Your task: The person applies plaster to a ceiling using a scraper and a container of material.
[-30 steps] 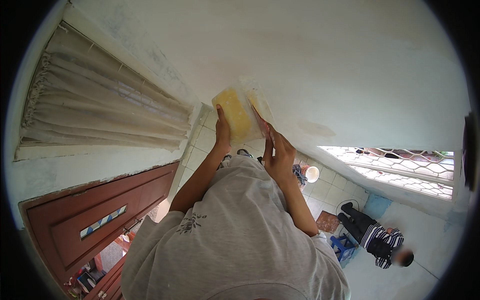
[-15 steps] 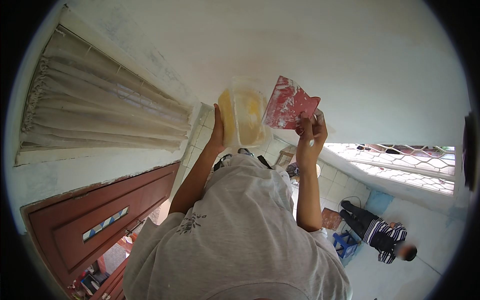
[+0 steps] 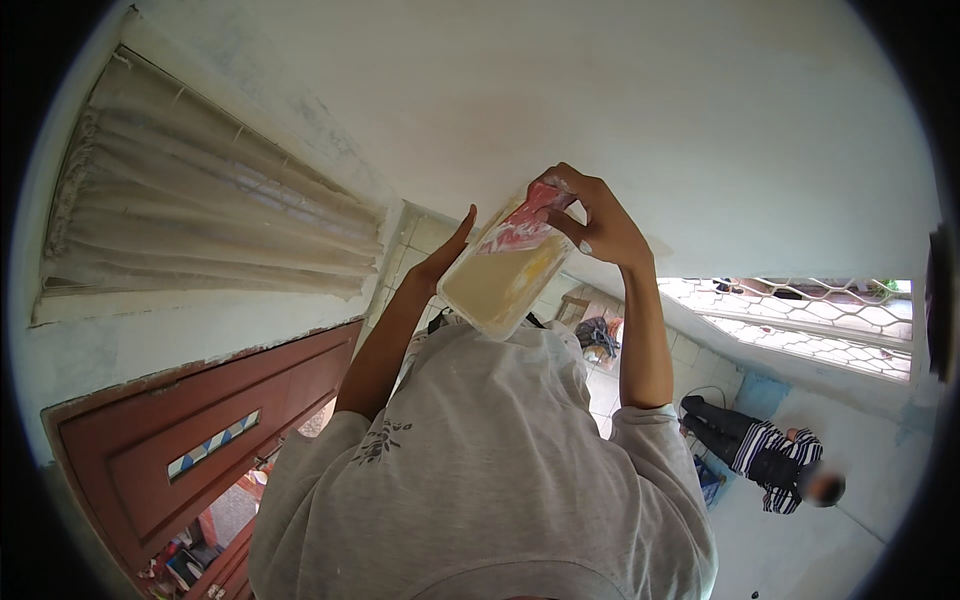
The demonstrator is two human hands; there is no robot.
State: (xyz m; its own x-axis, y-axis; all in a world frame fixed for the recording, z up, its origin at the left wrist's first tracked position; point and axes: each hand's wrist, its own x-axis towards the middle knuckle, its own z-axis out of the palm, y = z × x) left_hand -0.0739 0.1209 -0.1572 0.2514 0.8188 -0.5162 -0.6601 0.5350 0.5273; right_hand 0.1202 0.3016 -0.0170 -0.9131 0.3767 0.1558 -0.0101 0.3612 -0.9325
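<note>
A rectangular whitish plastic tub (image 3: 490, 292) with pale and yellow smears is tilted in front of my chest. My left hand (image 3: 449, 256) supports it at its left side, thumb up along the edge; the other fingers are hidden behind it. From above, my right hand (image 3: 598, 222) grips a red putty scraper (image 3: 522, 228) streaked with white. The scraper's flat blade reaches into the far part of the tub, apparently against its inside. White smudges mark my right thumb.
A pale wall (image 3: 450, 90) rises ahead. On the left are a curtained window (image 3: 200, 210) and a brown door (image 3: 220, 440). At right are a grilled window (image 3: 800, 315), a person in a striped top (image 3: 770, 455) and a blue stool (image 3: 709, 480).
My right hand has swung left and turned over, bringing the scraper from beside the tub into it. The tub has tilted and come closer to my chest, still in my left hand.
</note>
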